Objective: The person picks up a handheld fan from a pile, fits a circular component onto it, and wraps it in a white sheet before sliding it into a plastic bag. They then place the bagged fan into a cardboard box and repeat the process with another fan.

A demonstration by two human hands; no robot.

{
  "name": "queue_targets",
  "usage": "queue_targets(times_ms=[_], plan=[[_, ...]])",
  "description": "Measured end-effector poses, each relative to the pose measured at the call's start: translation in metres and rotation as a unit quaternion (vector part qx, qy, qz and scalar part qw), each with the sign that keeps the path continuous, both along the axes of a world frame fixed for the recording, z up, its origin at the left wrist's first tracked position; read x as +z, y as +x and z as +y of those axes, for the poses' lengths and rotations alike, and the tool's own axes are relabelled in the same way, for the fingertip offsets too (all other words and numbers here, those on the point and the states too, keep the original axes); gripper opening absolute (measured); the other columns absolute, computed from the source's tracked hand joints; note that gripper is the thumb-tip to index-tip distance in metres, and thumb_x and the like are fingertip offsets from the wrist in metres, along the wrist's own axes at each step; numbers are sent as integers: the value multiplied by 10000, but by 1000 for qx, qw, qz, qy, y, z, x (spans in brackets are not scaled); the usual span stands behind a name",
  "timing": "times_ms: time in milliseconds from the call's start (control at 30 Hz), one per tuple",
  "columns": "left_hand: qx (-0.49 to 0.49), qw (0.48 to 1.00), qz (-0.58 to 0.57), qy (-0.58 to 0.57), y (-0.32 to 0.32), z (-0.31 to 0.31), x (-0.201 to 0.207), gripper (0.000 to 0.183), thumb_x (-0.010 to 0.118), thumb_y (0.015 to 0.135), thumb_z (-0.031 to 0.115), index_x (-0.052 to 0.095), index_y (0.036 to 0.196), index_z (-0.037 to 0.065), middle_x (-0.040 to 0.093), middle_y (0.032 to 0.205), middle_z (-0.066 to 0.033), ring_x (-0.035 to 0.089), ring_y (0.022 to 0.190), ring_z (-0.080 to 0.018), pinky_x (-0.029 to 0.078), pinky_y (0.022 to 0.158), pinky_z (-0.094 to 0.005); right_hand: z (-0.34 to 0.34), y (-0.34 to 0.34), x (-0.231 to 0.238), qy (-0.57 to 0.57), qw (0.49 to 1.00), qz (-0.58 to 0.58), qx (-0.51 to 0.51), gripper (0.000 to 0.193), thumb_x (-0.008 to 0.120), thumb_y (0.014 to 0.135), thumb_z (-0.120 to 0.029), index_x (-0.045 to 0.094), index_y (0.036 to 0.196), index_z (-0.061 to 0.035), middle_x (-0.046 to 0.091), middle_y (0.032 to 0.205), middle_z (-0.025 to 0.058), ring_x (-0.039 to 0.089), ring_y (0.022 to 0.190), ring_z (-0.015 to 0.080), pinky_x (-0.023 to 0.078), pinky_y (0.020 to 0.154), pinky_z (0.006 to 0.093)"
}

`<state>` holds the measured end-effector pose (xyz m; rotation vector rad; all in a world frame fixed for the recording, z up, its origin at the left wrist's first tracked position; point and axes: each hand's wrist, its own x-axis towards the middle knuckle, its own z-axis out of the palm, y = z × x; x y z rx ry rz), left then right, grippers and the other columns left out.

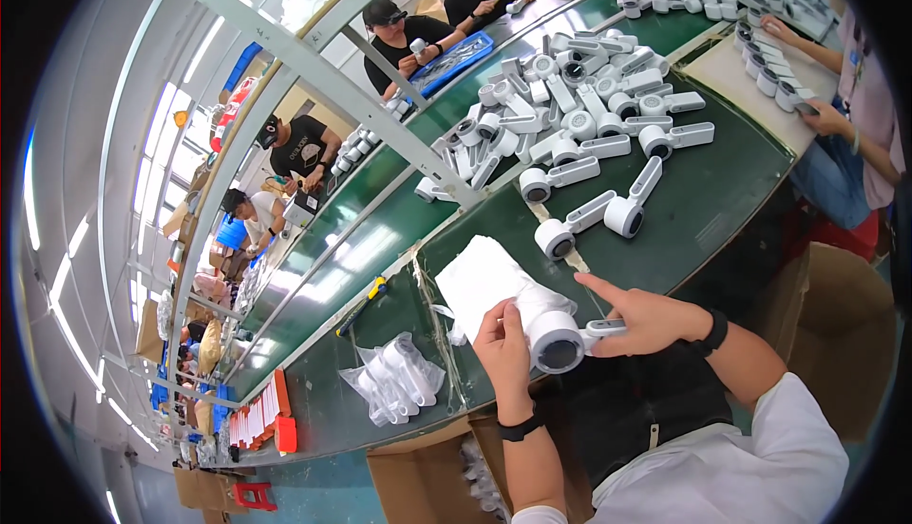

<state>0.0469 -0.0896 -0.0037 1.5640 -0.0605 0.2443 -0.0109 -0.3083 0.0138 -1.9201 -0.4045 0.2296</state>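
In my right hand point(651, 323) is a white device point(556, 342) with a round, dark-faced head and a short handle. My fingers close on its handle while the index finger stretches forward. My left hand point(503, 345) is beside the head, its bent fingertips pinching the edge of a thin white plastic bag point(546, 298). That bag's edge lies behind the device, on a pile of flat white bags point(480, 272). To the left, several bagged devices point(394, 377) lie on the green table point(318, 396).
Loose devices point(579, 115) form a large heap ahead. A yellow cutter point(361, 305) lies left of the bags. Cardboard boxes point(413, 472) stand below the table edge, another box point(836, 324) at right. A metal frame post point(380, 125) crosses the view. Co-workers point(404, 39) sit across and at right.
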Motion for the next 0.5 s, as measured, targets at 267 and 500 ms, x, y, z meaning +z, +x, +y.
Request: queue_targets(times_ms=[267, 500], plan=[[-64, 996, -22, 53, -6, 27, -5, 148, 643, 924, 92, 688, 996, -30, 653, 861, -20, 582, 738, -84, 452, 670, -209, 9, 33, 0, -25, 978, 181, 96, 699, 622, 891, -295, 323, 1497, -114, 661, 799, 56, 589, 590, 129, 504, 567, 273], [-25, 932, -240, 272, -23, 9, 0, 79, 646, 884, 27, 678, 942, -15, 641, 864, -91, 613, 729, -182, 475, 658, -253, 46, 21, -27, 129, 979, 140, -68, 637, 615, 896, -284, 386, 1459, -95, 634, 775, 46, 595, 581, 107, 494, 525, 258]])
